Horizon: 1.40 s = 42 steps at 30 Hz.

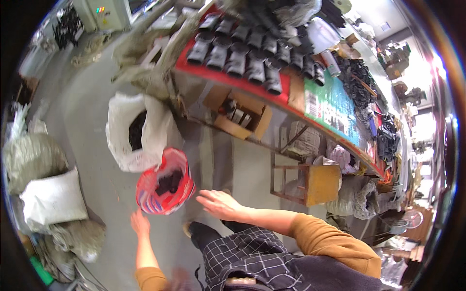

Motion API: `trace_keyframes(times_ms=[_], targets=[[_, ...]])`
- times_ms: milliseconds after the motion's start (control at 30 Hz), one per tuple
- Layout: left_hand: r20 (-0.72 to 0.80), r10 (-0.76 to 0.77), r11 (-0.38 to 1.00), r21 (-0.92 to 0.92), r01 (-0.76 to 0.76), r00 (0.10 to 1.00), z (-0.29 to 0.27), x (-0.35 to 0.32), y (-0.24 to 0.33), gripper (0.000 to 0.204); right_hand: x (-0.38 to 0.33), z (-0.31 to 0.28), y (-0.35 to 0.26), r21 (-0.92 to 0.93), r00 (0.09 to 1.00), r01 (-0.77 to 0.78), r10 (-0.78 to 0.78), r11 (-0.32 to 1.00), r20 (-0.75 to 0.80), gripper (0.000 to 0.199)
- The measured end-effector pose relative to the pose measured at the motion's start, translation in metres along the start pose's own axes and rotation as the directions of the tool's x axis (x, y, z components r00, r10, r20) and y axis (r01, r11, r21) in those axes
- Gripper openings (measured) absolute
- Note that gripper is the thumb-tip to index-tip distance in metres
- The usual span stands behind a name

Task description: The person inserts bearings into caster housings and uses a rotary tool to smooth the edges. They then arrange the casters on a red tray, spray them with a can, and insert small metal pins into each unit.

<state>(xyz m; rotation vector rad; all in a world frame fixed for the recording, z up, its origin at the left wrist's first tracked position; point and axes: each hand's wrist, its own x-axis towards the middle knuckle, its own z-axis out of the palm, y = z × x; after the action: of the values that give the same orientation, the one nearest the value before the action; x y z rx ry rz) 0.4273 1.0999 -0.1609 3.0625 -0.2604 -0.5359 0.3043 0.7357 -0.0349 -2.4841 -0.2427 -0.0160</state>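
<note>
Flanking a red striped bag, probably steadied by dark pieces inside, are the empty, spread right hand and, near left, the left hand, grip unclear.

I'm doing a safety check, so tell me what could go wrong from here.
The open-topped striped plastic bag could tip and spill its dark contents, as the right hand is open beside it rather than gripping it. The white sack seems to stand against it, so shifting the bag might topple that too. The dark cylinders near the bench's front edge could fall if bumped.
</note>
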Motion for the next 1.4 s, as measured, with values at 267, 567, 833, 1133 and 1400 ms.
trace_keyframes(times_ms=[267, 567, 833, 1133, 1400], targets=[[-0.356, 0.367, 0.777, -0.391, -0.494, 0.859, -0.08, -0.018, 0.18, 0.039, 0.01, -0.178, 0.171, -0.06, 0.637, -0.507, 0.327, 0.86, -0.698, 0.056], [-0.625, 0.501, 0.458, -0.396, -0.796, 0.599, -0.232, 0.164, 0.421, 0.034, 0.113, -0.21, 0.253, 0.391, 0.331, -0.735, 0.796, 0.554, -0.507, 0.072], [-0.619, 0.623, 0.255, -0.416, -0.873, 0.477, -0.334, 0.37, 0.638, 0.024, 0.209, -0.373, 0.405, -0.084, 0.483, -0.668, 0.345, 0.739, -0.804, 0.055], [-0.238, 0.497, 0.482, -0.724, -0.494, 0.834, -0.316, 0.469, 0.756, 0.042, 0.238, -0.456, 0.43, 0.009, 0.619, -0.615, 0.49, 0.789, -0.614, 0.069], [0.044, 0.025, 0.893, -0.449, -0.002, 0.999, -0.288, 0.498, 0.829, 0.119, 0.032, -0.388, 0.324, -0.483, 0.986, 0.129, -0.06, 0.866, 0.157, 0.063]])
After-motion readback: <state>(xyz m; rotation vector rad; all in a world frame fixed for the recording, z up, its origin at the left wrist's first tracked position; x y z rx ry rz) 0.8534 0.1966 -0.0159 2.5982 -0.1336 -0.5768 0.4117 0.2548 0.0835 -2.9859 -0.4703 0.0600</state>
